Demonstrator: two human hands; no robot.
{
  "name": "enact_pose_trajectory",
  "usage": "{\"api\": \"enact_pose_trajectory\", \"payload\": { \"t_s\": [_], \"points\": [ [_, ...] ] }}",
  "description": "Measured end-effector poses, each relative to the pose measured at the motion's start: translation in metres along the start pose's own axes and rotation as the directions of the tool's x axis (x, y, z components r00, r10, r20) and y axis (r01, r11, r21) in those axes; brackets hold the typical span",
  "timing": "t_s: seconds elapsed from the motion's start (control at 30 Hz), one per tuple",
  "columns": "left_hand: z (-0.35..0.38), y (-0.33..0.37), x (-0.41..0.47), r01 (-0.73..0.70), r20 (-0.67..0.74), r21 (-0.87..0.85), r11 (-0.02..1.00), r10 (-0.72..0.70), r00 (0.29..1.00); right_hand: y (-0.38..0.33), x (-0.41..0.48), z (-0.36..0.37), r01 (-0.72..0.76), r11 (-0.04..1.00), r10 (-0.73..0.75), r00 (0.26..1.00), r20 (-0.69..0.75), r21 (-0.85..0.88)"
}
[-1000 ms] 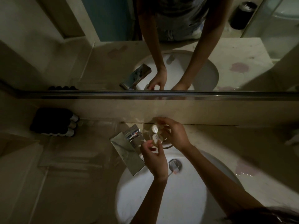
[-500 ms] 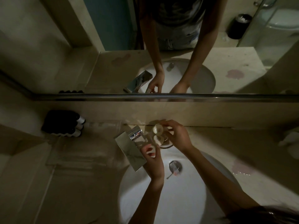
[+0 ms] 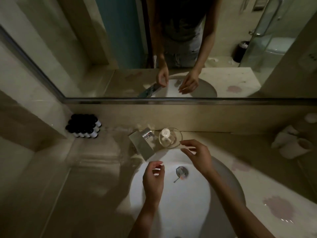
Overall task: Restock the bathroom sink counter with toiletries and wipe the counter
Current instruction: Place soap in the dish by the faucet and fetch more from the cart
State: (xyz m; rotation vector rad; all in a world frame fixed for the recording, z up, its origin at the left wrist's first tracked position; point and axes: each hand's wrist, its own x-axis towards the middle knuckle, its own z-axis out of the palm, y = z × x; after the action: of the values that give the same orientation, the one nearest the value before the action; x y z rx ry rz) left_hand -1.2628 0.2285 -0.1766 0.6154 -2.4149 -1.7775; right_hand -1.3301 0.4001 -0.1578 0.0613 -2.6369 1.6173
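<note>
A clear glass bowl (image 3: 176,134) stands on the counter behind the sink, right of the chrome faucet (image 3: 143,143). Small round white toiletry items (image 3: 165,132) lie inside it. My right hand (image 3: 197,154) hovers just in front and right of the bowl's rim, fingers relaxed and holding nothing. Over the white sink basin (image 3: 180,203), my left hand (image 3: 153,179) hangs with loosely curled fingers, also holding nothing. The beige counter (image 3: 85,177) looks wet and streaked left of the basin.
Several dark small bottles (image 3: 84,126) lie stacked in the back left corner. White cups and folded cloth (image 3: 291,145) sit at the right. Pink stains (image 3: 277,208) mark the counter at the right. The drain (image 3: 181,171) has a small object on it. A mirror runs behind.
Both hands have drawn back from the glass bowl toward me, leaving the round white items inside it. The view has tilted up and shows more of the mirror.
</note>
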Motion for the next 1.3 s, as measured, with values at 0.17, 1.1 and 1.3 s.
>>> {"api": "enact_pose_trajectory", "payload": {
  "t_s": [0.17,1.1,1.3],
  "points": [
    [-0.024,0.011,-0.036,-0.029,0.082,-0.008,1.000,0.030,0.996,-0.015,-0.051,-0.018,-0.067,0.994,0.071,0.997,-0.041,0.080],
    [-0.060,0.003,-0.160,-0.144,-0.045,0.217,0.965,0.158,0.986,-0.023,-0.168,-0.040,-0.060,0.976,0.031,0.990,0.140,0.207],
    [-0.074,-0.011,-0.197,-0.052,-0.224,0.274,0.960,0.116,0.968,-0.037,-0.168,-0.023,0.006,0.984,-0.067,0.941,0.332,0.180]
  ]
}}
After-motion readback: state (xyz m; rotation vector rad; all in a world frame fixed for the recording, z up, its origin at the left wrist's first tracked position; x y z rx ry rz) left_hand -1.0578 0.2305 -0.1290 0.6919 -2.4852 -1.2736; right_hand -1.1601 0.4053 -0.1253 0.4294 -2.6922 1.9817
